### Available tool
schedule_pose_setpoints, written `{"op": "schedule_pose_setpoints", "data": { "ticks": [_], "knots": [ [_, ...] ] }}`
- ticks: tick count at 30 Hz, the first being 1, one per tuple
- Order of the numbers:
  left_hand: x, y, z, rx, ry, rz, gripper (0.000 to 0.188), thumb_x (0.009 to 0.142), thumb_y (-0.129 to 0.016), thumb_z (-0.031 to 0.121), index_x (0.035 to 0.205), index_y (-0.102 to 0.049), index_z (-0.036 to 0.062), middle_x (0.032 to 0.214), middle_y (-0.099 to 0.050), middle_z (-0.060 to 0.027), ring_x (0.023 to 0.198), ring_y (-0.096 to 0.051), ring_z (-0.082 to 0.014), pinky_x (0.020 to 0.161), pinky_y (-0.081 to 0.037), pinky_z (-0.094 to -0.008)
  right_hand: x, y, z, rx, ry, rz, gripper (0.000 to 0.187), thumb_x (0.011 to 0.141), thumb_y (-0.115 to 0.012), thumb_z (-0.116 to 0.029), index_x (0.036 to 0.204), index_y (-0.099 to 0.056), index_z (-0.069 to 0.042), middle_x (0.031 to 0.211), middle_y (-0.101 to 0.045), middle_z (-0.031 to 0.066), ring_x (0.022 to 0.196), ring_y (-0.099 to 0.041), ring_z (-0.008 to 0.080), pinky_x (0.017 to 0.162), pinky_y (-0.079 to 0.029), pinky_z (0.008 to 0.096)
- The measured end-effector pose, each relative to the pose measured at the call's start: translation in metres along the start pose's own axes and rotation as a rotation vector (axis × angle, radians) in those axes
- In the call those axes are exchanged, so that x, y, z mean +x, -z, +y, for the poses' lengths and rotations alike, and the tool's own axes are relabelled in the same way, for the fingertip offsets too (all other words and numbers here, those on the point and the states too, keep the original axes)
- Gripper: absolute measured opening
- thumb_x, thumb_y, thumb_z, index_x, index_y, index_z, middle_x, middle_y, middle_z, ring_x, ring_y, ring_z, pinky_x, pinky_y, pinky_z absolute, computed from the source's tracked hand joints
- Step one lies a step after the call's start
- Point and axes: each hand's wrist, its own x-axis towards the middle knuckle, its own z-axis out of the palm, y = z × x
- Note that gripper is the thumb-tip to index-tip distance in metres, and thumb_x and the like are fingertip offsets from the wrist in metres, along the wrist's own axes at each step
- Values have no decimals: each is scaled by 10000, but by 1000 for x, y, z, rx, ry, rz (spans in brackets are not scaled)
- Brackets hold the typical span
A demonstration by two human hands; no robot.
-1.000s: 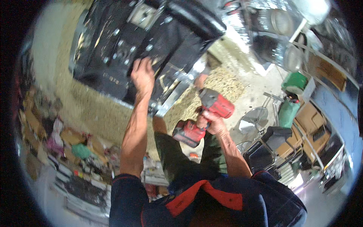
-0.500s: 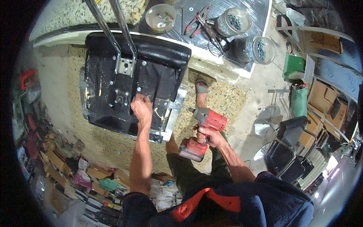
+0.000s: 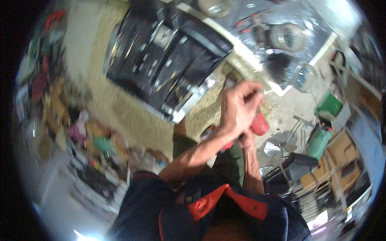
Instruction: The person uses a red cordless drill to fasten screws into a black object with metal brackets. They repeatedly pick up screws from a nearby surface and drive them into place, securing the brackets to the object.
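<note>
My left hand (image 3: 241, 106) is raised over the red cordless drill (image 3: 260, 125), reaching across to the right. Its fingers look bent, but motion smears them, and I cannot tell whether anything is in them. Below it, my right hand (image 3: 246, 139) grips the drill's handle; my left hand and forearm cover part of the tool. To the left is a black padded seat (image 3: 132, 60), underside showing, with several bolts, a metal plate (image 3: 163, 37) and a bright metal bracket (image 3: 193, 99) at its near right edge. Neither hand touches the seat.
On the plastic-wrapped worktop stand a clear jar (image 3: 287, 37), a second jar (image 3: 301, 75) and a tub (image 3: 215, 7). Red-handled pliers (image 3: 251, 22) lie among them. Right of me are a round metal base (image 3: 280, 143) and a green box (image 3: 328, 105); clutter (image 3: 96, 140) fills the left.
My left hand has left the seat's underside and swung right, over the drill. The view has shifted and turned, so the seat sits higher. My right hand still holds the drill.
</note>
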Motion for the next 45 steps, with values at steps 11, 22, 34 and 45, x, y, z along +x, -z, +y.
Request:
{"op": "schedule_pose_setpoints", "data": {
  "ticks": [11, 22, 34, 45],
  "knots": [
    [20, 50, -56, -381, 79, 522, 78, 935, -681, 25, 1005, -655, 2, 889, -696, -90, 745, -705, -167, 579, -574, -276, 16, -17, -55, -168, -139, -370, 507, 928, -648, -368, 1153, -547, 75, 636, -407, 2, 525, -374, 125, 530, -339, 303],
    [19, 60, -83, -631, 76, 521, 47, 942, -664, 4, 978, -640, -14, 933, -690, -147, 817, -745, -264, 634, -625, -314, 15, -28, -41, -222, -197, -274, 380, 948, -640, -278, 1104, -574, 61, 651, -387, -2, 553, -350, 122, 545, -322, 287],
    [20, 51, -88, 67, -123, 514, 76, 911, -742, 68, 899, -681, 25, 785, -701, -14, 695, -596, -35, 592, -483, -224, 17, -29, -43, -304, -180, -257, 249, 985, -602, -231, 1146, -531, -54, 648, -375, -17, 553, -340, 115, 568, -321, 299],
    [35, 72, -77, -958, 343, 211, 194, 957, -688, 154, 1090, -648, 19, 1018, -705, -120, 972, -704, -290, 879, -569, -415, 18, -59, -60, -351, -146, -154, 225, 933, -659, -69, 1112, -540, -4, 715, -473, 7, 584, -418, 107, 555, -379, 277]
  ]
}}
